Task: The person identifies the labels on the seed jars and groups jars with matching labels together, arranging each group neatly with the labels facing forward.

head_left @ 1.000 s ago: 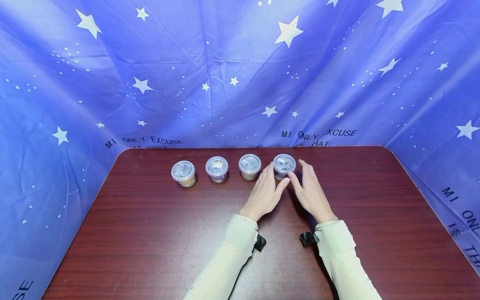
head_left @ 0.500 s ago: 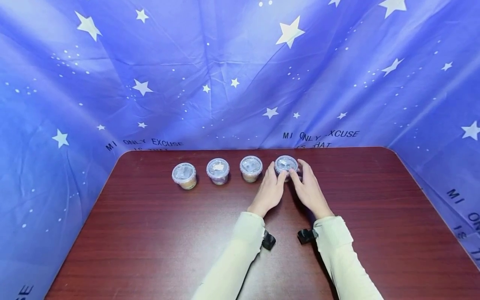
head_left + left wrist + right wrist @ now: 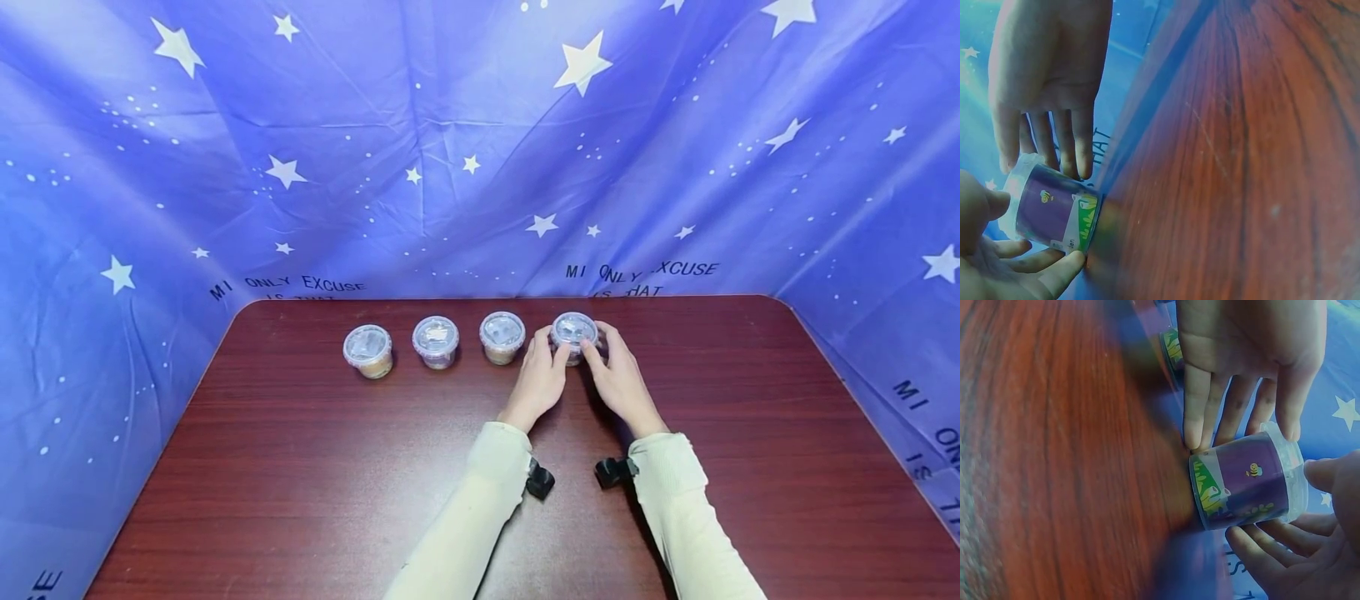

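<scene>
Four-sided contact is not visible, but both hands flank the rightmost small plastic tub [image 3: 573,330], which stands upright with a translucent lid. Its label [image 3: 1047,203] is purple with a bee and green plants. My left hand [image 3: 537,377] holds its left side, thumb at the near edge of the lid. From the right, my right hand [image 3: 624,379] grips it, thumb [image 3: 1322,474] at the lid rim and fingers along the side. In the right wrist view the left hand [image 3: 1254,337] reaches in from the top. The far fingertips are partly hidden behind the tub in the head view.
Left of the hands, more lidded tubs stand in a row: one nearby [image 3: 502,337], one in the middle [image 3: 436,342] and one at the far left [image 3: 368,351]. The dark red wooden table [image 3: 300,483] meets a blue star-printed cloth [image 3: 450,100] at its back edge.
Both hands have closed in on the rightmost tub, the left hand shifting rightward and its thumb coming to the lid. The tubs keep their places apart from a slight camera shift.
</scene>
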`<action>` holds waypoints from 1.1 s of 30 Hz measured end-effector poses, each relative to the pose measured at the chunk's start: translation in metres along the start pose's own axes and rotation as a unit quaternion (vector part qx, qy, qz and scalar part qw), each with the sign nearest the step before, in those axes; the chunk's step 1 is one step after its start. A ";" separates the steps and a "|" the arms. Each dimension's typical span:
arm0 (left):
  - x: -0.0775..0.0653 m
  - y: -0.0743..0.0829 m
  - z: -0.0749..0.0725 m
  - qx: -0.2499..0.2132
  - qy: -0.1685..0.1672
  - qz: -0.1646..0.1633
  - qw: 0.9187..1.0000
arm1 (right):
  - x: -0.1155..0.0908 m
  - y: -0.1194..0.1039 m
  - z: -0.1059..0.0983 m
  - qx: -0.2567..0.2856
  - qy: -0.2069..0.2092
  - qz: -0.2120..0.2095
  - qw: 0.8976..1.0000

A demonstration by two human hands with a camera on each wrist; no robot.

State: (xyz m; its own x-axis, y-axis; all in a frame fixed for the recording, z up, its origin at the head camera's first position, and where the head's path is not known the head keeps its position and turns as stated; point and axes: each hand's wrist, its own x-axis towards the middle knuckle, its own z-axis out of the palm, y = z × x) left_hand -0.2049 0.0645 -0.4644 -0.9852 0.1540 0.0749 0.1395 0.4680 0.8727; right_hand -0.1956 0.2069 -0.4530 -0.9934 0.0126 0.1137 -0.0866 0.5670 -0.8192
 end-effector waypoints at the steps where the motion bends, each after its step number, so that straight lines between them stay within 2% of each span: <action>1: -0.001 0.000 0.000 -0.004 0.003 0.000 1.000 | 0.000 0.000 0.000 0.001 0.001 0.000 1.000; 8: -0.003 0.003 -0.001 -0.023 0.018 0.007 1.000 | -0.002 -0.005 -0.005 0.011 0.010 -0.014 1.000; 14: -0.005 0.009 -0.006 -0.036 0.018 0.001 0.999 | -0.007 -0.011 -0.008 0.020 0.020 -0.025 0.999; 17: -0.007 0.013 -0.011 -0.041 0.013 -0.003 0.999 | -0.010 -0.013 -0.010 0.030 0.026 -0.035 0.999; 24: -0.014 0.025 -0.027 -0.057 0.014 0.022 0.998 | -0.018 -0.022 -0.013 0.032 0.053 -0.062 0.996; 29: -0.019 0.031 -0.037 -0.082 0.008 0.023 0.996 | -0.024 -0.030 -0.014 0.031 0.066 -0.074 0.995; 33: -0.024 0.033 -0.044 -0.085 0.005 0.027 0.996 | -0.030 -0.036 -0.015 0.043 0.075 -0.090 0.992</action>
State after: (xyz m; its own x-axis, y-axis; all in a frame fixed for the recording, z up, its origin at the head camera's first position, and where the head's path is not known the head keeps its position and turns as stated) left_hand -0.1810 0.0380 -0.4161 -0.9777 0.1667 0.1280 0.1746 0.3051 0.9362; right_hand -0.1620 0.1985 -0.4188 -0.9394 0.0426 0.3401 -0.2749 0.4989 -0.8219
